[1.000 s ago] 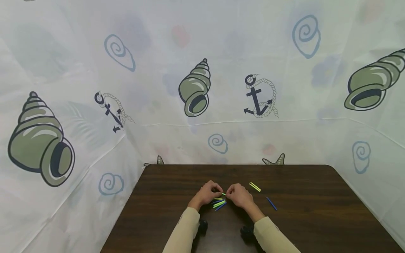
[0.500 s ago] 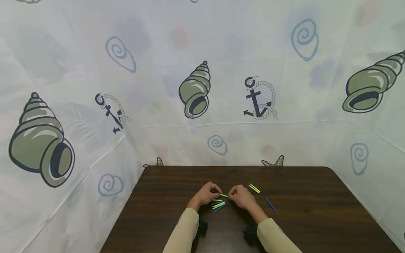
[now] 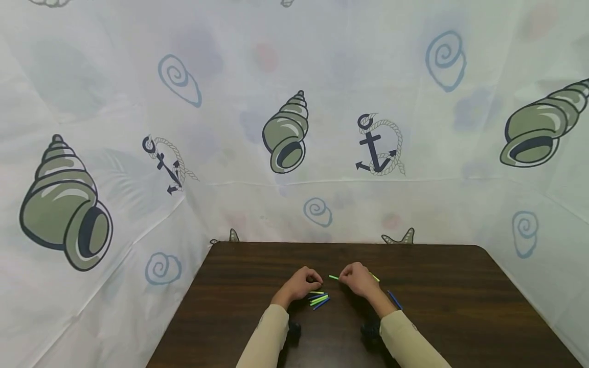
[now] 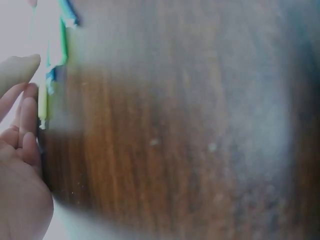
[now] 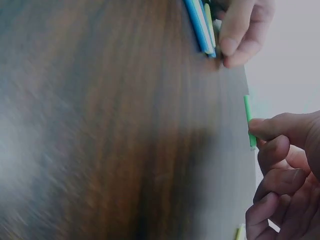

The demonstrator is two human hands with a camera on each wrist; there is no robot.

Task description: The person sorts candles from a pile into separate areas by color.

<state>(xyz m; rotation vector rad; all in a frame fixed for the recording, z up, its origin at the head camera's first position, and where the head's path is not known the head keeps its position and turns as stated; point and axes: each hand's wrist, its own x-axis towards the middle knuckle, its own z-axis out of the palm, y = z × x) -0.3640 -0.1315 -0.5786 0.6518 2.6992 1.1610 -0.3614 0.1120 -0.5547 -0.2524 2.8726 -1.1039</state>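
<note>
My right hand (image 3: 361,280) pinches a thin green stick (image 5: 249,117) with a small pale tip between thumb and forefinger; the stick's free end (image 3: 333,277) points left. My left hand (image 3: 302,282) hovers beside a small group of sticks, its fingers loosely bent and nothing seen between them. In that group, a yellow stick (image 3: 316,292) lies nearest the hand, with blue and yellow-green sticks (image 3: 319,300) close together below it. White tips show on some of them in the left wrist view, such as the yellow one (image 4: 42,105).
Past my right hand lie yellow sticks (image 3: 375,276), mostly covered by it, and a blue stick (image 3: 394,299). The dark wooden table (image 3: 257,255) ends at a patterned white cloth (image 3: 257,209). A dark wrist camera (image 3: 370,331) sits under the right forearm.
My left hand has let go of the green stick. Gripping it alone, my right hand has moved right and slightly away, now covering part of the yellow sticks.
</note>
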